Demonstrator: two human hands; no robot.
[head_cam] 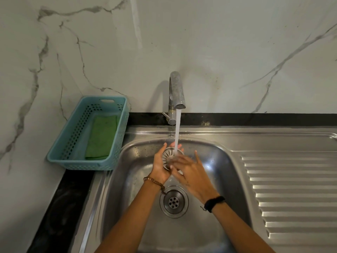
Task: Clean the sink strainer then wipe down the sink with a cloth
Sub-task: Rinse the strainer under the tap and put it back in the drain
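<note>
A round metal sink strainer (168,155) with radial slots lies in my left hand (160,166), whose fingers curl up around its rim, over the steel sink (138,179). Water runs from the tap (176,92) straight onto the strainer. My right hand (191,172) lies across the strainer's lower right part with its fingers straight, rubbing its face. The open drain (174,202) sits below my hands in the basin. A folded green cloth (101,136) lies in the blue basket (73,161) to the left.
The ribbed steel draining board (291,189) stretches to the right of the basin. A black counter strip (62,207) runs along the left and back. A marble-patterned wall (218,52) stands behind the tap.
</note>
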